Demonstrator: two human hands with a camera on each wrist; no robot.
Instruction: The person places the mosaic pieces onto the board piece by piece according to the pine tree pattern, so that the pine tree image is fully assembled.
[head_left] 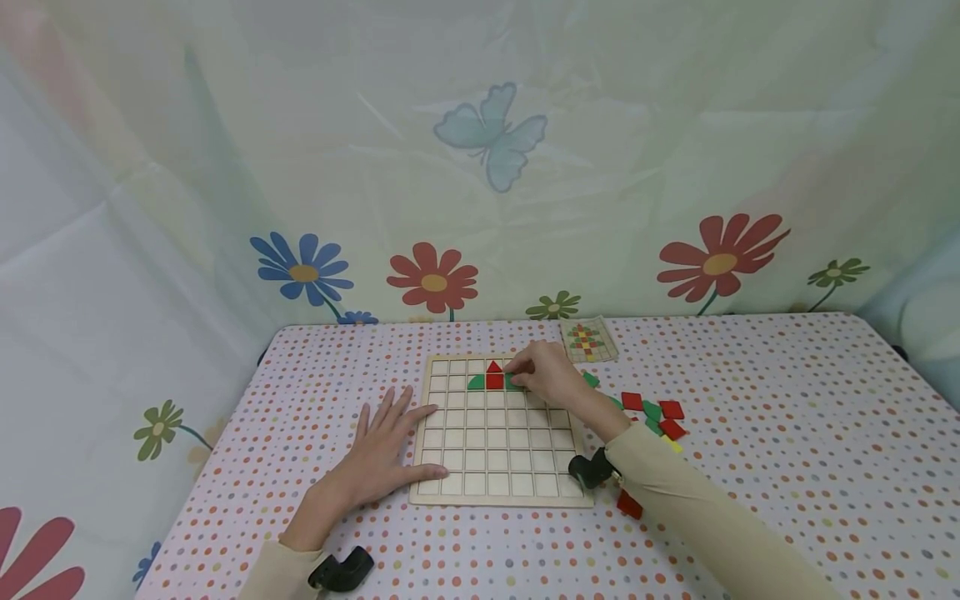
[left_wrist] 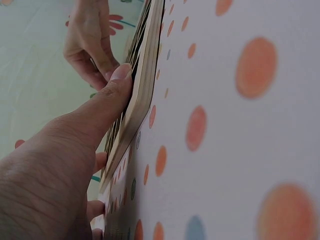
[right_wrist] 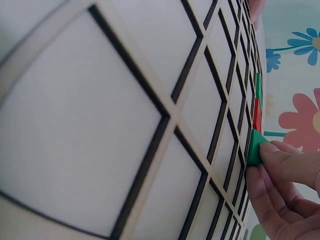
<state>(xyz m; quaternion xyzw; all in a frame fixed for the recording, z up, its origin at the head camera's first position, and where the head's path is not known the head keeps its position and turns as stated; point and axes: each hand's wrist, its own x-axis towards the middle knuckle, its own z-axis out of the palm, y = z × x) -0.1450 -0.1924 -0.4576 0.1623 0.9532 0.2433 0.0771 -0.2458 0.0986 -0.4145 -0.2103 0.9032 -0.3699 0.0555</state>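
A wooden grid board (head_left: 498, 459) lies on the table. My left hand (head_left: 377, 456), fingers spread and straight, rests at its left edge; in the left wrist view the thumb (left_wrist: 107, 102) lies on the rim. Near the board's top row, my right hand (head_left: 552, 377) pinches a green rounded tile (right_wrist: 255, 149) between thumb and fingers, at a cell right of a red square tile (head_left: 495, 382). Above that square sits a red triangle tile (head_left: 494, 367), and left of it a green quarter-round tile (head_left: 477, 382). The fingers partly hide the pinched tile.
Right of the board lie loose red, green and yellow tiles, among them a red tile (head_left: 632, 402) and a green tile (head_left: 652, 410). Another red tile (head_left: 629, 504) lies near the right forearm. A pattern card (head_left: 609, 345) with a tree-like figure lies behind the board.
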